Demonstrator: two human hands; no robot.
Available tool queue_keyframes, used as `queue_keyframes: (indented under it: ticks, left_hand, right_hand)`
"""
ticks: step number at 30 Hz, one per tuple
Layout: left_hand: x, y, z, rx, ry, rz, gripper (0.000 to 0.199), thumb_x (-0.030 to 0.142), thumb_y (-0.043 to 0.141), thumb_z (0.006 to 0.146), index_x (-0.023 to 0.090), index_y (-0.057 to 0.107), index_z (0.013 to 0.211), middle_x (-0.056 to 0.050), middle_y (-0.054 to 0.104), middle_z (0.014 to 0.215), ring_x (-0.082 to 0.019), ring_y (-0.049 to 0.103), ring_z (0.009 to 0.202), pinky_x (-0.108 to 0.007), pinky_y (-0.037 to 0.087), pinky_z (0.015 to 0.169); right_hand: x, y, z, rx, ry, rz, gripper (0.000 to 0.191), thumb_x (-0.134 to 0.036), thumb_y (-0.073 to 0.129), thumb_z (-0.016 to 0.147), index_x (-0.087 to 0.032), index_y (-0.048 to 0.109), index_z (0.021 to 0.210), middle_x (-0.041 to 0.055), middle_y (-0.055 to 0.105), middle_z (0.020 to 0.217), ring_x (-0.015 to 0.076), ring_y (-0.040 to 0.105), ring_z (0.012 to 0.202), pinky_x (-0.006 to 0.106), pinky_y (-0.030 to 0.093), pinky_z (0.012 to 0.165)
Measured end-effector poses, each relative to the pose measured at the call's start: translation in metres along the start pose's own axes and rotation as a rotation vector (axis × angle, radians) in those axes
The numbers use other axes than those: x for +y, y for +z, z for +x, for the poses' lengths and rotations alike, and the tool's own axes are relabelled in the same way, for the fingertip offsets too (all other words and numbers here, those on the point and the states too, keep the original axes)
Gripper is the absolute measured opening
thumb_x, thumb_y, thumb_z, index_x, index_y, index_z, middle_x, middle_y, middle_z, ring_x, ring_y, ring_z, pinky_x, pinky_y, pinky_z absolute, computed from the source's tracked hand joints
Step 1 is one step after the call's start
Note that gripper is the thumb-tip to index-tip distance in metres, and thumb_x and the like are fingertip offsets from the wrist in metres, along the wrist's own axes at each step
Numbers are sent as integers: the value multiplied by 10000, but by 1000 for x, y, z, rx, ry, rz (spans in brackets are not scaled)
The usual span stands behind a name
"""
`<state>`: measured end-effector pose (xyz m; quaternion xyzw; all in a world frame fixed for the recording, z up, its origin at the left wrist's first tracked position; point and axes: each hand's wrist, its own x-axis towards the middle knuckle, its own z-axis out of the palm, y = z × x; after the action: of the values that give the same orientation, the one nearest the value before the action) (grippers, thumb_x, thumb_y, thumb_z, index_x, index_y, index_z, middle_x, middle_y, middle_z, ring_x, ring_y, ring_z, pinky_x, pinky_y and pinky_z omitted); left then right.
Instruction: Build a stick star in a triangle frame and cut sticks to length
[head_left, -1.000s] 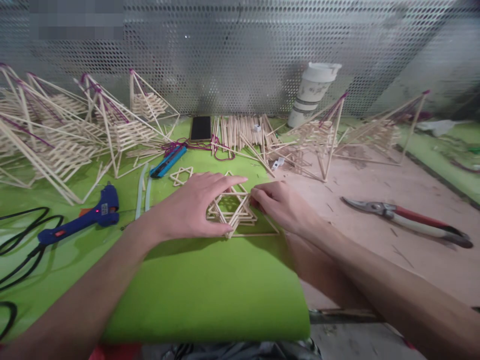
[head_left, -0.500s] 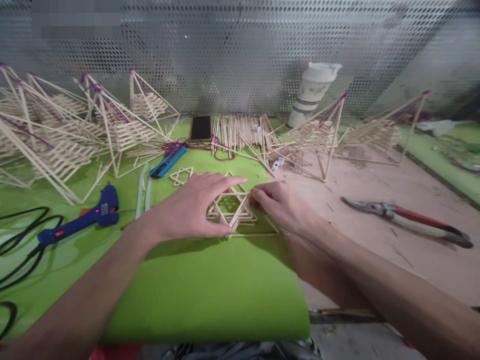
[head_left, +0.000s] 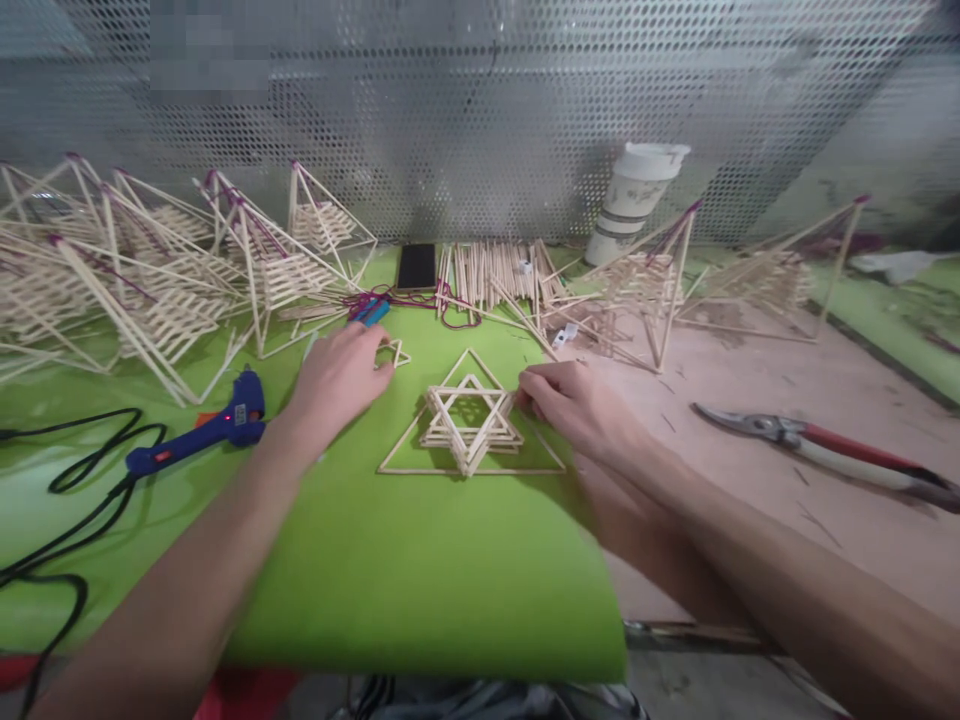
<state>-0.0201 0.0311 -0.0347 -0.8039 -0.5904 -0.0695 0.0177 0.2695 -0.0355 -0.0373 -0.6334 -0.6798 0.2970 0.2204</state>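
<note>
A layered six-pointed star of thin wooden sticks (head_left: pixel 489 440) rests within a larger stick triangle (head_left: pixel 427 473) on the green mat. Just right of the star is my right hand (head_left: pixel 566 400), its fingers curled into a pinch; what lies between the fingertips is hidden. My left hand (head_left: pixel 341 370) reaches to the left and back, thumb and fingers closed around the near side of a small stick star (head_left: pixel 401 354), which they partly cover. A blue cutter knife (head_left: pixel 373 312) lies just beyond that hand. Left of my forearm lies a blue glue gun (head_left: pixel 225 420) with its red light lit.
Stick pyramids (head_left: pixel 262 270) with purple thread crowd the back left; others stand at the right. A phone (head_left: pixel 416 267), loose sticks (head_left: pixel 499 275) and a leaning paper cup (head_left: pixel 634 200) are along the back. Pruning shears (head_left: pixel 810 435) lie right. The glue gun's cable (head_left: pixel 97 520) loops left.
My left hand has left the layered star and moved left and back to the small star. My right hand keeps its pinch beside the layered star. The view has shifted slightly.
</note>
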Motion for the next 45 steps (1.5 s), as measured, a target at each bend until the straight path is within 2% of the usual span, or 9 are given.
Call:
queue_keyframes:
  ticks: [5,12,17,22,26,30,40,43,45]
  left_hand:
    - [2,-6,-1,10,-16,-36,368,285,645,938,182,680,1289,-142,789,1102,-304,736,876,-397,550,722]
    - [0,-14,-1,36,-89,-179,298,297,740,865,213,714,1149,-102,778,986,-290,694,746,-365,468,656]
    - [3,-20,-3,221,-73,-337,139,204,631,902,227,750,970,-51,763,884,-226,671,700,-354,478,666]
    - [20,-29,-12,425,-70,-595,97,249,710,892,244,784,955,-21,799,953,-207,740,827,-335,584,764]
    - [45,-33,-23,303,54,-837,59,229,756,893,232,794,939,-12,805,935,-183,744,833,-323,622,774]
    - [64,-32,-30,190,126,-888,36,213,761,905,226,795,900,-12,808,929,-178,742,835,-330,635,789]
    - [73,-32,-32,174,159,-946,64,187,758,905,214,761,848,-7,786,849,-173,722,786,-317,627,757]
    - [71,-31,-31,189,189,-932,23,205,771,921,221,756,925,-5,795,897,-178,745,840,-324,633,799]
    - [71,-31,-31,201,201,-917,124,241,781,932,243,747,1051,-4,804,940,-193,764,892,-336,640,806]
  right_hand:
    - [0,-2,0,19,-31,-29,394,-307,459,1022,-192,642,693,28,637,651,153,503,545,302,325,538]
    - [2,-1,1,28,-28,-48,395,-339,457,1017,-195,627,692,24,622,642,159,499,552,302,310,537]
    - [4,-1,2,51,-42,-41,403,-348,461,1018,-191,621,683,13,611,626,148,491,541,297,306,538]
    - [5,-2,4,138,-138,14,362,-298,494,1000,-202,578,661,-2,590,622,146,500,577,297,316,561]
    - [-1,-6,0,204,-264,82,373,-292,505,1012,-209,561,652,-9,557,600,147,498,585,299,336,584]
    - [-13,-9,-8,169,-321,130,364,-318,517,1025,-208,601,688,3,603,642,145,506,592,292,352,576]
    - [-20,-9,-19,60,-443,206,326,-352,543,1044,-210,667,777,-7,638,673,137,539,600,282,392,589]
    - [-19,-10,-21,11,-520,284,237,-327,540,1059,-218,724,958,-6,692,757,142,604,644,275,446,611]
    - [-18,-9,-23,-40,-581,295,221,-321,529,1072,-228,726,1110,8,732,854,155,663,734,283,495,674]
